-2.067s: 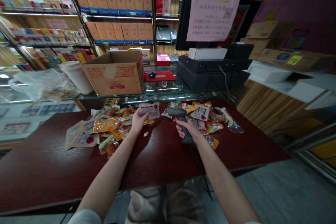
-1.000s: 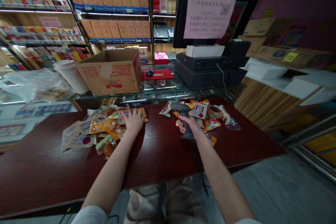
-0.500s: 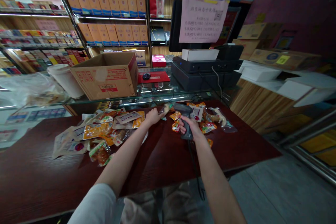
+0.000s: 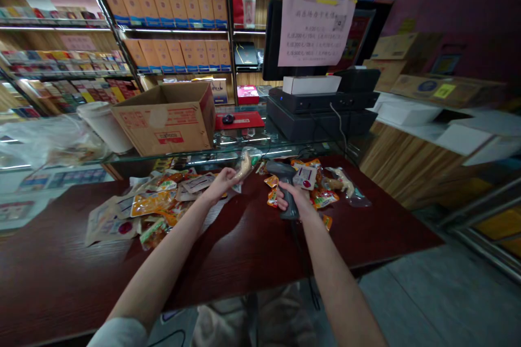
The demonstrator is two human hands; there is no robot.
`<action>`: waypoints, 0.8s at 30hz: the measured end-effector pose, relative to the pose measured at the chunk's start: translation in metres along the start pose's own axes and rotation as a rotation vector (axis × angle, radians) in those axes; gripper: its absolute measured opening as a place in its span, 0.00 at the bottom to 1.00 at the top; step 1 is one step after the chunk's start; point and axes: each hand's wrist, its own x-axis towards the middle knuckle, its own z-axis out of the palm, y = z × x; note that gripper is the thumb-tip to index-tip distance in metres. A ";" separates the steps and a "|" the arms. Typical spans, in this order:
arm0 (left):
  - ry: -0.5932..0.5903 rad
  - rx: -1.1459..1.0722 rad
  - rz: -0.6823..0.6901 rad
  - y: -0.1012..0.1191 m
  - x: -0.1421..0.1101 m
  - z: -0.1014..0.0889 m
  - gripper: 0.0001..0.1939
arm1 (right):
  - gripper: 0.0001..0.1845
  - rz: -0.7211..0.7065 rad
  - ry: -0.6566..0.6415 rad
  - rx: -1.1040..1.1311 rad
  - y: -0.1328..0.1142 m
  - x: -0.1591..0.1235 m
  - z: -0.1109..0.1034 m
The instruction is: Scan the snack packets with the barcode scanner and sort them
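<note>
The table (image 4: 244, 260) is dark red and shiny. The left hand (image 4: 222, 184) has its fingers closed on the near end of a clear packet (image 4: 246, 165), up over the table. The packet's long way slants away and to the right. The right hand (image 4: 293, 199) has its fingers curled around the grip of a gray scanner (image 4: 285, 172). The scanner's head points left, toward the packet; its grip slants down toward the person. Snack piles lie on both sides: the left pile (image 4: 152, 203) and the right pile (image 4: 321, 184).
</note>
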 end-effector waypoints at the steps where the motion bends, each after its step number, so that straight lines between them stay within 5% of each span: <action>1: 0.003 -0.099 0.009 0.003 -0.010 -0.005 0.24 | 0.18 0.011 -0.039 -0.007 0.001 -0.001 0.002; 9: 0.047 -0.460 -0.003 0.004 -0.049 -0.015 0.24 | 0.19 0.099 -0.267 -0.125 0.012 -0.008 0.018; 18: -0.018 -0.579 -0.244 0.000 -0.058 -0.018 0.09 | 0.18 0.092 -0.251 -0.101 0.011 -0.010 0.019; 24: -0.230 -0.755 -0.194 0.000 -0.066 -0.016 0.31 | 0.19 0.090 -0.265 -0.098 0.012 -0.010 0.020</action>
